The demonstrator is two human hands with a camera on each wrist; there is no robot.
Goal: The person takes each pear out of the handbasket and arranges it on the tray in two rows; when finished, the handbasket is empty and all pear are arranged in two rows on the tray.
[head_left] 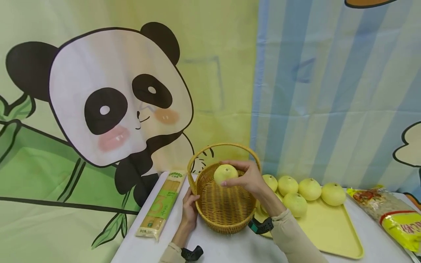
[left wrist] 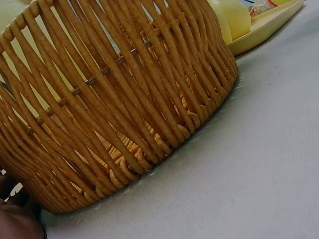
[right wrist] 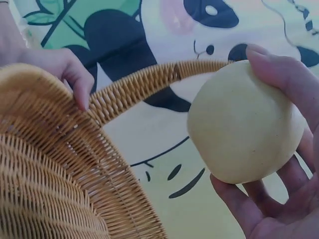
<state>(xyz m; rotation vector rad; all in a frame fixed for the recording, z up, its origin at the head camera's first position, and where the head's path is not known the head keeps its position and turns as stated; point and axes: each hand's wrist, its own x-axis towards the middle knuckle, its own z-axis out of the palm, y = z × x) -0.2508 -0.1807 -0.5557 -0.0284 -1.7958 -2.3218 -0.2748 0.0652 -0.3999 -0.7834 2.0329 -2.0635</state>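
Observation:
A round pale-yellow fruit (head_left: 226,175), like a grapefruit, is in my right hand (head_left: 249,178). Thumb and fingers curve round its sides, as the right wrist view shows up close (right wrist: 246,122). It is above the opening of a woven wicker basket (head_left: 227,228) with a tall hoop handle. With my left hand (head_left: 189,210) I grip the basket's left rim near the handle's foot, the thumb (right wrist: 79,84) over the edge. No fruit shows on the basket floor in the head view. The basket's slatted side (left wrist: 124,99) fills most of the left wrist view.
Right of the basket, a yellow tray (head_left: 332,230) bears several more pale-yellow fruits (head_left: 309,189) toward its back and left. A noodle packet (head_left: 162,204) lies to the left. Another food bag (head_left: 388,215) lies at the far right. A panda-printed curtain (head_left: 223,73) hangs behind the table.

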